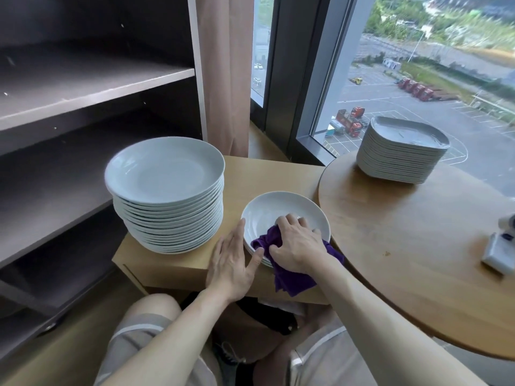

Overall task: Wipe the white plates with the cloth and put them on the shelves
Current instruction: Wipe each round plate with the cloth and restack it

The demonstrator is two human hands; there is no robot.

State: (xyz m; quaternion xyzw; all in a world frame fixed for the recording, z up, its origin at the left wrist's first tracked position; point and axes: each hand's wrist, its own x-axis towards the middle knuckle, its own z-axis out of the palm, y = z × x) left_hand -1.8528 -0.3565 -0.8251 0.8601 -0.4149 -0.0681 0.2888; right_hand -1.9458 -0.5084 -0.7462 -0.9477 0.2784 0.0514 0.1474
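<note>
A short stack of white round plates (273,210) lies on a low wooden cabinet (281,174). My right hand (295,246) grips a purple cloth (289,277) and presses it into the top plate. My left hand (232,260) lies flat with straight fingers against the left rim of that stack. A tall stack of white round plates (167,196) stands to the left on the same cabinet. Dark shelves (92,87) stand at the left with nothing on them.
A stack of white squarish plates (401,151) sits at the back of a round wooden table (418,246) on the right. A small white device (498,252) lies near the table's right edge. A window and curtain are behind. My knees are below the cabinet.
</note>
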